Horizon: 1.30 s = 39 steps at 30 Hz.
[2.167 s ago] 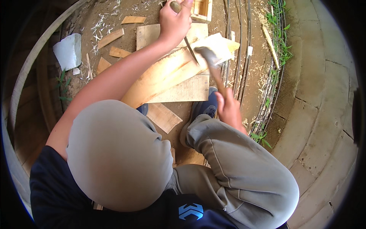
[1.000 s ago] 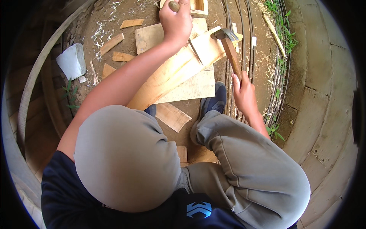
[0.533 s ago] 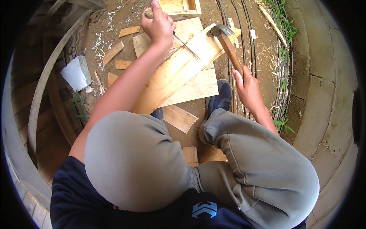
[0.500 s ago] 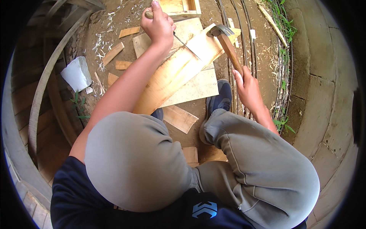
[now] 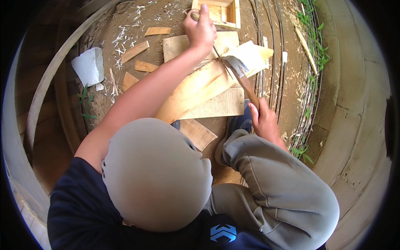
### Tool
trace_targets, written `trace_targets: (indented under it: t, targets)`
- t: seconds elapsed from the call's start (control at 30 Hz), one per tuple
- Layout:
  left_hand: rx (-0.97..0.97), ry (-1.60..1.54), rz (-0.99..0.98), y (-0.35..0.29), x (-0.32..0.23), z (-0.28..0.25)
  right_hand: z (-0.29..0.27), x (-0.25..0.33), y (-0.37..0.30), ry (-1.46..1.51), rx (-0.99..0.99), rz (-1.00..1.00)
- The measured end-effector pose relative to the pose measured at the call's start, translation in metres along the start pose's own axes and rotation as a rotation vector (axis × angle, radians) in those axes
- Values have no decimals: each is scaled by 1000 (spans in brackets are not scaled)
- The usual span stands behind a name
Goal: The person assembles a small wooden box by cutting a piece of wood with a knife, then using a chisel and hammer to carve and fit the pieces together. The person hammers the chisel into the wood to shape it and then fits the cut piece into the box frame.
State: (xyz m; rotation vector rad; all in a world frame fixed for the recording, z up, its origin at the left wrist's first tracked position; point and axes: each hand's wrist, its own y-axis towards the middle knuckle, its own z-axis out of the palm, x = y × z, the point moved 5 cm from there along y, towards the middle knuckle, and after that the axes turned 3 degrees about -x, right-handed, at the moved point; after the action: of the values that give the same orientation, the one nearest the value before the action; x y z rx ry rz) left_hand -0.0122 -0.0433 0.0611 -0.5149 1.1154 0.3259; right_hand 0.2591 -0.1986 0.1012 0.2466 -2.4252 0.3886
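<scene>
Up at the top middle, my left hand (image 5: 201,31) is closed round the rounded wooden end of a chisel (image 5: 217,51) with a thin dark metal shaft. The shaft slants down to the right toward a long pale wooden board (image 5: 191,91), its tip partly hidden near the hammer. My right hand (image 5: 265,122) grips the wooden handle of a claw hammer (image 5: 248,88). The hammer's metal head is over the board beside the chisel's lower end; whether they touch I cannot tell. The board lies aslant across flatter wooden pieces (image 5: 216,106), brightly lit at its far end.
A wooden box frame (image 5: 238,16) stands at the top. Offcuts (image 5: 135,51) and shavings litter the dirt at left, near a whitish stone block (image 5: 89,66). Dark cables (image 5: 273,50) run along the right, by weeds and a plank wall (image 5: 354,83). My knees (image 5: 158,175) rise close below.
The hammer head has come down and left to the chisel's lower end. My left hand and the whole scene sit further right and lower in view, while the chisel looks steeper.
</scene>
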Motion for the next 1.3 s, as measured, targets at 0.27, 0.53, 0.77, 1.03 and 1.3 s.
trace_targets:
  t: [0.27, 0.53, 0.77, 1.03, 1.3]
  targets:
    - [-47, -122, 23, 11, 7, -6, -3, 11, -5, -59, -43, -46]
    - [-63, -212, -51, 16, 15, -3, -8, 14, 5, -231, 119, 113]
    - [-195, -16, 308, 30, 31, -20, -7, 27, 9, -221, 36, -91]
    - [-99, -163, -52, 12, 14, -2, -18, 29, 9, -226, 2, -76]
    - [-74, -114, -84, 15, 15, -9, -16, 35, 15, -220, 125, 1]
